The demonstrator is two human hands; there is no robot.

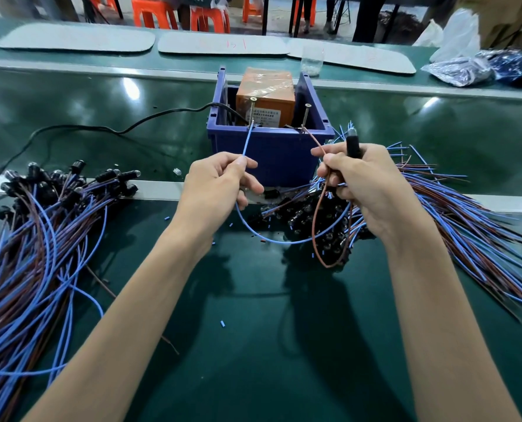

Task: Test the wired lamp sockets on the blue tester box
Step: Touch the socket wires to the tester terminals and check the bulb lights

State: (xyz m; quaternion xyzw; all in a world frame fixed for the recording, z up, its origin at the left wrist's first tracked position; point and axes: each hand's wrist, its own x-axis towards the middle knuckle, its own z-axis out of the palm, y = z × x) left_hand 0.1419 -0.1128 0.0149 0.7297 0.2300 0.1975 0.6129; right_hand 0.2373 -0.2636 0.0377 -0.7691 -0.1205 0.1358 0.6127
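The blue tester box stands mid-table with an orange transformer inside and two upright screws on its near rim. My left hand pinches a blue wire whose tip touches the left screw. My right hand grips a black lamp socket with a small bulb on top and pinches its brown wire, which reaches the right screw. Both wires loop down between my hands.
A heap of wired sockets lies at the left, another heap at the right under my right hand. A black power cable runs left from the box. Grey mats, a clear cup and plastic bags sit behind.
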